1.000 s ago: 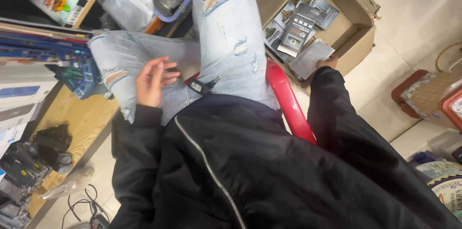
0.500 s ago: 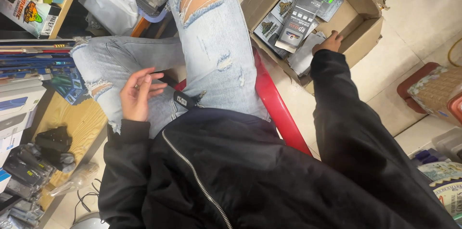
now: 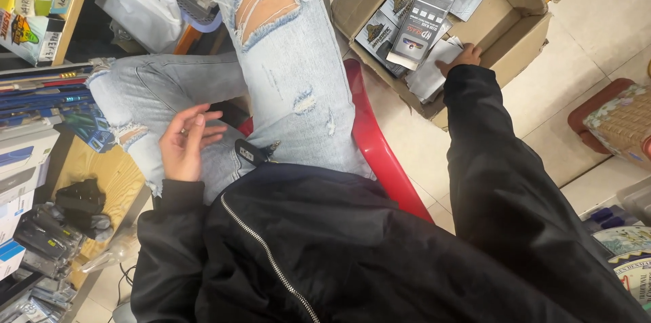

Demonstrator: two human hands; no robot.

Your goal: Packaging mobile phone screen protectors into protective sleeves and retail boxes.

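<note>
Two bare hands in view, both belonging to a seated person in a black zip-up jacket (image 3: pixel 325 248) and light blue ripped jeans (image 3: pixel 291 85).

Right hand (image 3: pixel 464 58): reaches down into an open brown cardboard box (image 3: pixel 522 31) on the tiled floor, to the right of the red plastic chair seat (image 3: pixel 380 153). Only the back of the hand shows past the black sleeve; it rests on a pale flat packet (image 3: pixel 434 75) at the near inner wall of the box. Fingers hidden under the hand, so cannot tell whether they grip the packet or only touch it.

Box contents: several flat retail packets, grey and silver, stacked and overlapping. One dark upright packet (image 3: pixel 420 24) leans across the others in the middle, just beside the right hand.

Left hand (image 3: pixel 183 143): lies on the left thigh, palm partly up, fingers loosely curled and slightly spread, holding nothing. A small dark key fob (image 3: pixel 247 153) sits on the lap just beside it, not touching.

Surroundings: wooden shelf (image 3: pixel 108 180) at left carrying black pouches (image 3: pixel 78 197); white plastic bag (image 3: pixel 135 1) above the knee; patterned tin (image 3: pixel 620 123) at far right.
</note>
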